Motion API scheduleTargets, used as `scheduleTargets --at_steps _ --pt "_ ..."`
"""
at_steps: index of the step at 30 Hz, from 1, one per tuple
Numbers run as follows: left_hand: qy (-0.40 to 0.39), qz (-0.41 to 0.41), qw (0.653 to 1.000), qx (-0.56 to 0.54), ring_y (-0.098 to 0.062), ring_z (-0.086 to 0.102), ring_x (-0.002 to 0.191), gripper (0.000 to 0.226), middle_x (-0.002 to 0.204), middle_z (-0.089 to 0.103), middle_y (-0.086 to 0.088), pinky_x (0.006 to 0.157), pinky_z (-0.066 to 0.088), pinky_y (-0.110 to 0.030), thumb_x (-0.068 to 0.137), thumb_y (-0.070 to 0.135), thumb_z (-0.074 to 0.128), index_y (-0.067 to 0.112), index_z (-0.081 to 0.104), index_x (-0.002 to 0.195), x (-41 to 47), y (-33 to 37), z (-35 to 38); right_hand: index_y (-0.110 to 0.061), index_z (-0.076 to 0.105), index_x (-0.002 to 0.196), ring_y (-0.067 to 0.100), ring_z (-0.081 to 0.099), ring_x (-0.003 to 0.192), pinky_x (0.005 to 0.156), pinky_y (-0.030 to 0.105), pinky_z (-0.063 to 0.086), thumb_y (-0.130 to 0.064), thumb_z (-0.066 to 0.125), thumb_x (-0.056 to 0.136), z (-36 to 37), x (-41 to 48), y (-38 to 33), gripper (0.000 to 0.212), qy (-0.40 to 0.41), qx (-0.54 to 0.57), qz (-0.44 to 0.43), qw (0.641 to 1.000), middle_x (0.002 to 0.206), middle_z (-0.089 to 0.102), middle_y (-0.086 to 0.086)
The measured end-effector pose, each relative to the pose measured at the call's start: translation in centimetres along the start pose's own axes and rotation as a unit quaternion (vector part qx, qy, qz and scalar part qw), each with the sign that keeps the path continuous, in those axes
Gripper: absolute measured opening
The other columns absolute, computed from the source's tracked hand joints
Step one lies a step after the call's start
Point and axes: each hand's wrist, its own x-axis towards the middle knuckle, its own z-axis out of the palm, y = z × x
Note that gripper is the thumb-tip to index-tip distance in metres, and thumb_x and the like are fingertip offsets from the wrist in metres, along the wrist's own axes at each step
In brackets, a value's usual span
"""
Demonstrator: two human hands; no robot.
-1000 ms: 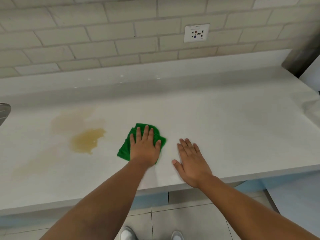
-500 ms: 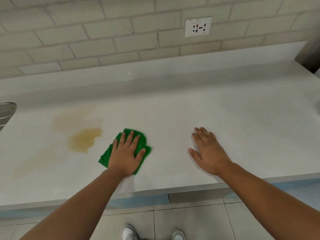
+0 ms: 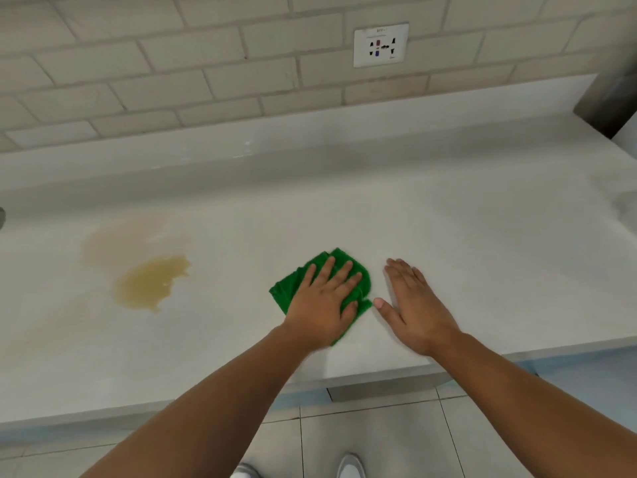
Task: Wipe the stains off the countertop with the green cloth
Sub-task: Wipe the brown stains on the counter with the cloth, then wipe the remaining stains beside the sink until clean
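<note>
green cloth (image 3: 291, 289) lies at lower centre on the white surface (image 3: 482, 253), pressed under the left hand (image 3: 320, 305), fingers straight and spread. just right, the right hand (image 3: 413, 305) rests flat, holding nothing. yellow-brown stains (image 3: 151, 284) sit farther left, apart from the cloth.

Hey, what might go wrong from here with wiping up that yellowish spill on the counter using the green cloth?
The green cloth under the left hand sits well right of the yellowish stain, so strokes here would likely miss it. The stain looks wet; a flat pass may smear it across the countertop toward the front edge. The right hand, flat beside the cloth, could block a stroke.
</note>
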Motion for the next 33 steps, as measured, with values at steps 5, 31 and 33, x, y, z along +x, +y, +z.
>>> scheduleTargets --at_steps 5,31,33 --pt "0.029 0.029 0.986 -0.160 -0.011 0.009 0.153 0.056 0.161 0.030 0.009 0.124 -0.008 -0.033 0.098 0.041 0.030 0.027 0.043 0.151 -6.0 0.5 0.3 -0.008 0.037 0.151 0.020 0.019 0.151 0.125 0.033 0.006 -0.069 0.010 0.094 0.5 -0.8 -2.5 0.089 0.013 0.050 -0.025 0.998 0.160 0.031 0.007" --pt "0.161 -0.366 0.849 -0.346 -0.007 0.059 0.090 0.036 0.115 0.069 0.003 0.069 0.036 0.001 0.095 0.014 0.055 0.019 0.063 0.129 -20.2 -16.4 -7.4 0.000 0.016 0.156 0.038 0.011 0.150 0.124 0.048 0.007 -0.049 0.024 0.099 9.7 6.9 -29.2 0.076 -0.075 -0.149 -0.044 0.985 0.163 0.014 0.022" --pt "0.171 -0.342 0.868 -0.318 -0.008 0.060 0.094 0.035 0.113 0.069 0.003 0.081 0.042 -0.007 0.095 0.013 0.056 0.017 0.064 0.128 -22.8 -18.8 -7.4 0.005 0.003 0.156 0.040 0.000 0.152 0.124 0.049 0.000 -0.050 0.020 0.100 10.2 7.5 -31.0 0.080 -0.101 -0.198 -0.005 0.975 0.163 0.002 0.027"
